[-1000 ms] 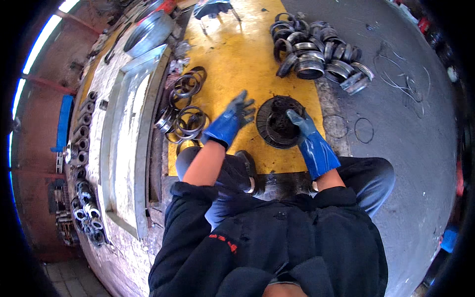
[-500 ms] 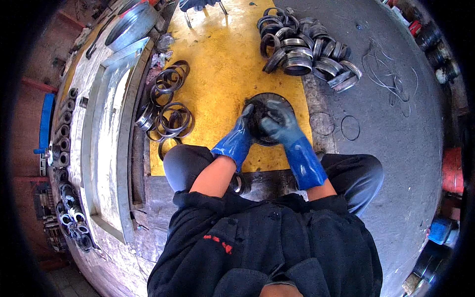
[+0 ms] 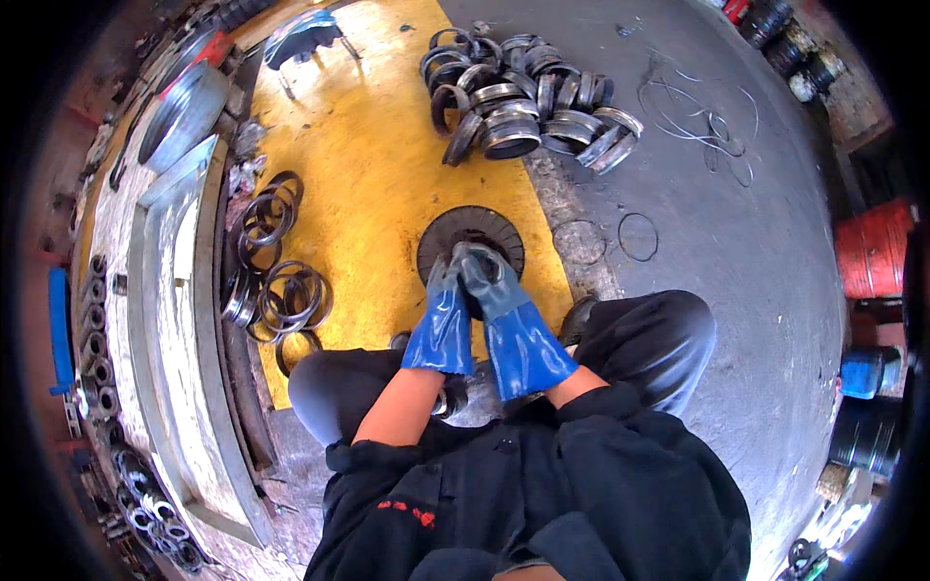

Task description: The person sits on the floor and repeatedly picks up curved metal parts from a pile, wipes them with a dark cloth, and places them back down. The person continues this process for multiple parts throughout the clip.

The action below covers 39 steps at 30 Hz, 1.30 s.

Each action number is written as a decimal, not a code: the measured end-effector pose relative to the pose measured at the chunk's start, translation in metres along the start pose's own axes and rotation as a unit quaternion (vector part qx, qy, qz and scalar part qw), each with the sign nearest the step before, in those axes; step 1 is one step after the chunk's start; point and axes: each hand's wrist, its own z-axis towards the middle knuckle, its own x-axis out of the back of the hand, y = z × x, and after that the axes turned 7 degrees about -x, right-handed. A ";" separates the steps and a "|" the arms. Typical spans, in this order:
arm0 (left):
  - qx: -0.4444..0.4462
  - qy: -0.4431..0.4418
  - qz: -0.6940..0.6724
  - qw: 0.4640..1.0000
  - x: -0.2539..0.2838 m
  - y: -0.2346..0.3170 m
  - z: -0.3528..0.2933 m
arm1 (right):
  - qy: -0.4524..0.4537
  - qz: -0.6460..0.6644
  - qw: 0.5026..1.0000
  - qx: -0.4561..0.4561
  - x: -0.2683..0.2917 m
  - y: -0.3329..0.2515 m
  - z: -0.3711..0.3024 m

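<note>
Both my hands wear long blue rubber gloves with worn grey fingers. My left hand (image 3: 441,295) and my right hand (image 3: 490,283) are side by side, closed together at the near edge of a round black disc (image 3: 472,225). The disc lies flat on the yellow floor panel (image 3: 373,281), with fine lines running across its face. A dark patch shows below and between the gloves; what the fingers hold there is hidden.
A heap of dark metal rings (image 3: 511,126) sits beyond the disc. More thin rings (image 3: 291,295) lie to its left, beside a long metal trough (image 3: 155,320). Loose wire (image 3: 712,136) and a thin hoop (image 3: 638,237) lie on grey floor. A red drum (image 3: 872,252) stands far right.
My hands have drawn together and back toward me, from over the disc to its near edge, uncovering more of its face. The whole view has shifted and turned.
</note>
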 end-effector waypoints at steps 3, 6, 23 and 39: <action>0.003 -0.110 0.166 0.980 0.052 -0.019 0.032 | 0.058 0.028 0.993 -0.097 -0.021 -0.034 -0.018; 0.117 -0.053 0.083 0.988 -0.004 -0.010 0.025 | 0.106 0.061 0.977 -0.178 0.001 -0.001 0.017; -0.001 0.122 0.217 0.969 0.024 0.018 0.058 | -0.053 0.073 0.959 -0.270 0.023 -0.033 0.234; 0.044 0.189 0.170 0.966 0.031 0.052 0.017 | -0.070 0.004 0.923 -0.378 -0.009 0.049 0.351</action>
